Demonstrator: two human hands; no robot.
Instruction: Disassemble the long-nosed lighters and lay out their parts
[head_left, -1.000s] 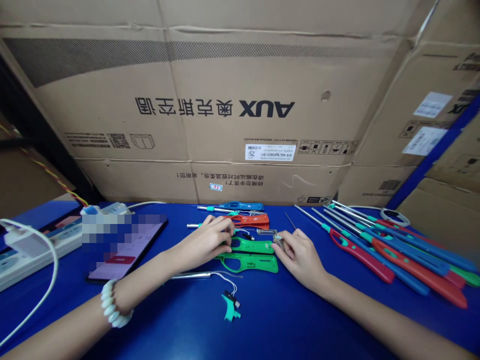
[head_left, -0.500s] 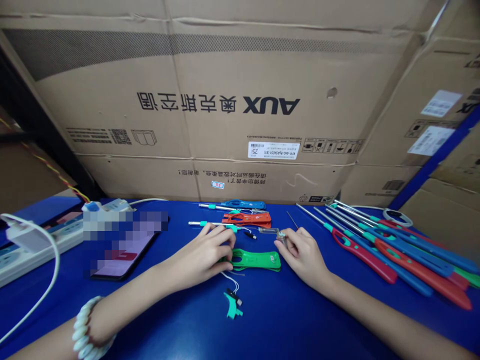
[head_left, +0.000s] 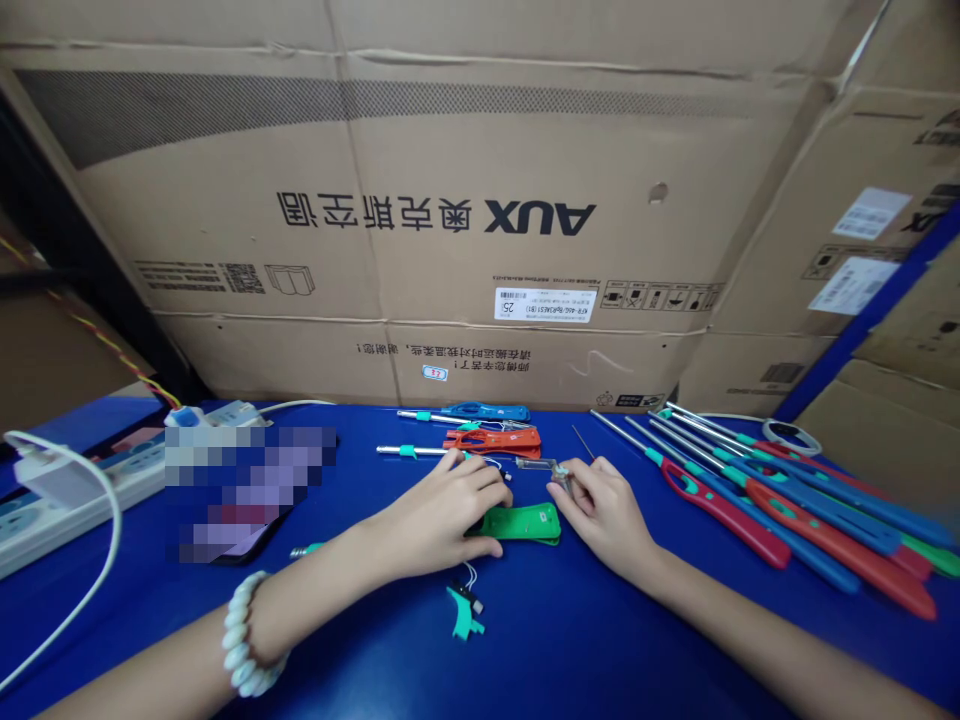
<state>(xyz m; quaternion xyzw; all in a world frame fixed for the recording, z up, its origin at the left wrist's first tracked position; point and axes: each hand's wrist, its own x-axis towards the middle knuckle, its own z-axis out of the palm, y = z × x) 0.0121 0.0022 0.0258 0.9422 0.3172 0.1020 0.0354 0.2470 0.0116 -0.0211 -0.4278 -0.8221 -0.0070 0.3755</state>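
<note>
My left hand (head_left: 450, 515), with a beaded bracelet on its wrist, lies over the left part of a green lighter casing (head_left: 529, 522). Its thumb is at the near edge and its curled fingers at the far side; the palm hides their contact. Between thumb and fingertips, my right hand (head_left: 604, 505) pinches a small translucent lighter fuel tank (head_left: 562, 479), from which a thin metal piece points left. Just in front of the casing lie a teal trigger (head_left: 465, 615) and a small black-and-white wired part (head_left: 472, 600). A metal tube (head_left: 302, 551) shows partly behind my left forearm.
Behind the casing lie an orange lighter casing (head_left: 502, 441) and a blue one (head_left: 487, 411) with metal tubes. Several long lighters (head_left: 810, 510) are piled at right. At left are a phone (head_left: 255, 500) and a power strip (head_left: 82, 505). A large cardboard box (head_left: 420, 130) stands behind.
My left hand has moved right, further over the green casing, uncovering a metal tube behind the forearm. My right hand stays nearly still with the fuel tank.
</note>
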